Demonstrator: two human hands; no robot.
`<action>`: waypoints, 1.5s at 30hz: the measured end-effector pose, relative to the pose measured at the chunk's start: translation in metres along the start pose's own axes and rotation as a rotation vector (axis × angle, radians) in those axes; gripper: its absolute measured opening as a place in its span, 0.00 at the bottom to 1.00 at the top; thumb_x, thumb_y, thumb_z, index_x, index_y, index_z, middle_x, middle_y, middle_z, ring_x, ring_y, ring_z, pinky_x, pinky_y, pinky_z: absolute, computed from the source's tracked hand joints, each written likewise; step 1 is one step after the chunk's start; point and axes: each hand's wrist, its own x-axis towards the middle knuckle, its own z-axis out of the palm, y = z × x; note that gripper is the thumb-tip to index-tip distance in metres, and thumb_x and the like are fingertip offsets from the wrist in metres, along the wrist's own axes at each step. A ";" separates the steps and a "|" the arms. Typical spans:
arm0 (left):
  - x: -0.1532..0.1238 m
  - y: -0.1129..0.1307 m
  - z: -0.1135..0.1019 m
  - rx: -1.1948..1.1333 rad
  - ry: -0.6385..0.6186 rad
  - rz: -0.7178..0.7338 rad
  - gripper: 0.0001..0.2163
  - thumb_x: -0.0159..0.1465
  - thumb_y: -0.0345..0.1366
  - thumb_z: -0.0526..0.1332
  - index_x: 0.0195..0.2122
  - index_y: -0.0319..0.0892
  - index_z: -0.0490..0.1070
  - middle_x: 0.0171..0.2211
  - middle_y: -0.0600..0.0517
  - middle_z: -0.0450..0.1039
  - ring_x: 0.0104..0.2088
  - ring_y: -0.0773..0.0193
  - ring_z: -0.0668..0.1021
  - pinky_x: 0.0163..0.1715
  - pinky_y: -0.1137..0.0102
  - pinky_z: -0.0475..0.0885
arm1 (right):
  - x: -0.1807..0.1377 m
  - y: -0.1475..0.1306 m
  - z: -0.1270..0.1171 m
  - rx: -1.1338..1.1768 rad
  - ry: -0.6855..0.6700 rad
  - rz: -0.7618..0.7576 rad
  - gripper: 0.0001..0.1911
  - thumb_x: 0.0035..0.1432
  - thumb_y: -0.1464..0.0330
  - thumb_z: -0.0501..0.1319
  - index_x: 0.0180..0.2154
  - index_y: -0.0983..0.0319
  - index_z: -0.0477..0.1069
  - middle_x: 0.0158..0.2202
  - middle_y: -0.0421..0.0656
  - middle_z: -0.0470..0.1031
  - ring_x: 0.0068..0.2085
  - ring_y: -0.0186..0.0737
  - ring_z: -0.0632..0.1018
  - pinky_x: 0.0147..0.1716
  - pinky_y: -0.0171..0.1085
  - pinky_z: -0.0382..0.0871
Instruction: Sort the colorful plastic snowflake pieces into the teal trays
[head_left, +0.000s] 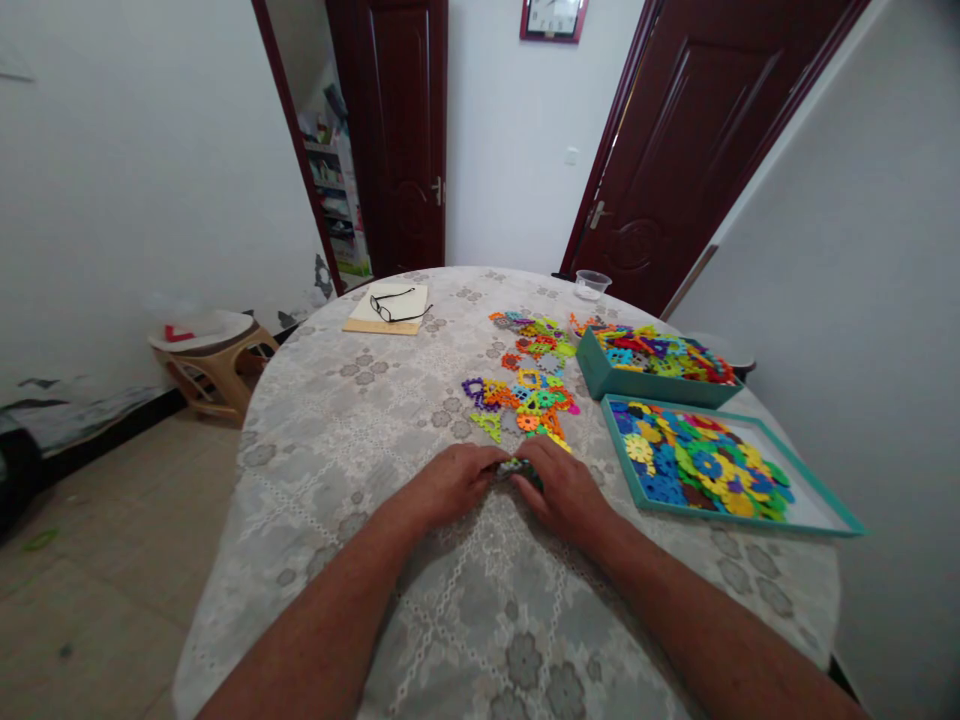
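Both my hands rest together on the table near its front middle. My left hand (459, 482) and my right hand (564, 487) have their fingers curled and pinched around a small cluster of plastic pieces (517, 468) held between them. Just beyond my fingers lies a loose spread of colourful interlocking plastic pieces (529, 385) on the lace tablecloth (360, 420).
A teal box (600, 375) full of pieces and a teal lid (814, 495) with more pieces sit to the right. Glasses (394, 305) lie on a notebook at the far side, with a clear cup (592, 285) nearby. A small stool (210, 350) stands left of the table.
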 end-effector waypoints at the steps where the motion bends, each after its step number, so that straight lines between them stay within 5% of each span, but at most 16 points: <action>1: 0.000 -0.001 0.000 0.016 0.024 0.009 0.21 0.65 0.27 0.55 0.55 0.52 0.76 0.52 0.52 0.80 0.53 0.57 0.78 0.59 0.61 0.70 | 0.000 0.000 -0.001 -0.004 -0.005 0.003 0.07 0.68 0.66 0.58 0.46 0.60 0.70 0.45 0.49 0.75 0.46 0.46 0.74 0.45 0.41 0.67; 8: 0.013 -0.022 0.007 0.325 0.228 0.003 0.29 0.61 0.19 0.54 0.62 0.46 0.71 0.69 0.45 0.62 0.65 0.54 0.68 0.65 0.56 0.66 | -0.006 -0.010 -0.004 0.029 -0.134 -0.068 0.12 0.67 0.66 0.58 0.51 0.60 0.70 0.45 0.46 0.76 0.46 0.44 0.75 0.46 0.39 0.66; 18: 0.022 -0.035 0.015 0.340 0.341 -0.044 0.25 0.68 0.25 0.53 0.67 0.43 0.64 0.69 0.42 0.62 0.68 0.54 0.66 0.68 0.55 0.62 | -0.011 -0.025 0.004 -0.055 -0.201 -0.063 0.18 0.71 0.63 0.56 0.59 0.58 0.68 0.48 0.48 0.76 0.48 0.45 0.76 0.46 0.40 0.67; 26: 0.035 -0.029 0.006 0.383 0.226 -0.099 0.23 0.68 0.31 0.57 0.65 0.43 0.65 0.66 0.42 0.66 0.65 0.53 0.68 0.67 0.55 0.62 | -0.010 -0.023 0.005 -0.011 -0.125 -0.079 0.11 0.72 0.65 0.55 0.48 0.60 0.74 0.45 0.47 0.75 0.46 0.43 0.75 0.44 0.38 0.67; 35: 0.056 -0.016 -0.001 0.448 0.114 -0.282 0.13 0.69 0.34 0.57 0.54 0.43 0.71 0.53 0.45 0.73 0.52 0.57 0.76 0.52 0.65 0.70 | -0.011 -0.021 0.006 0.040 -0.094 -0.040 0.14 0.72 0.65 0.54 0.53 0.60 0.74 0.44 0.46 0.75 0.45 0.42 0.75 0.43 0.39 0.67; 41: 0.040 -0.016 -0.003 0.438 0.160 -0.310 0.04 0.68 0.35 0.56 0.41 0.43 0.69 0.42 0.48 0.75 0.44 0.59 0.76 0.45 0.66 0.69 | -0.013 -0.029 0.001 0.039 -0.090 -0.158 0.15 0.70 0.68 0.56 0.55 0.59 0.72 0.45 0.47 0.74 0.45 0.44 0.73 0.42 0.39 0.67; 45: 0.009 -0.011 -0.006 0.246 0.189 -0.345 0.10 0.68 0.39 0.56 0.48 0.44 0.69 0.37 0.52 0.76 0.38 0.60 0.77 0.40 0.68 0.71 | -0.015 -0.028 0.006 0.031 -0.079 -0.207 0.22 0.66 0.71 0.58 0.60 0.59 0.67 0.48 0.49 0.74 0.48 0.46 0.72 0.46 0.41 0.68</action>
